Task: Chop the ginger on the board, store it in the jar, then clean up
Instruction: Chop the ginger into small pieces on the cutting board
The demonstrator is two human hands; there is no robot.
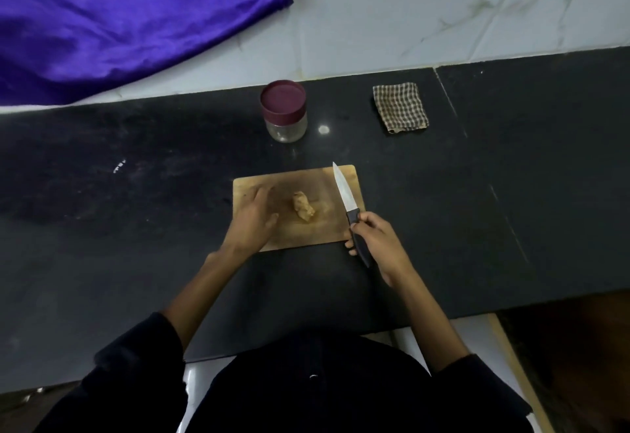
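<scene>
That knobby tan ginger chunk [303, 211] sits whole on the worn wooden board [317, 180], left hand [254, 219] flat and relaxed beside it, right hand [376, 245] wrapped round the black-handled knife [347, 204].

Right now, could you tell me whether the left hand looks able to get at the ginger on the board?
Probably yes: the left hand lies open on the board just beside the ginger, with bare wood between them.
</scene>
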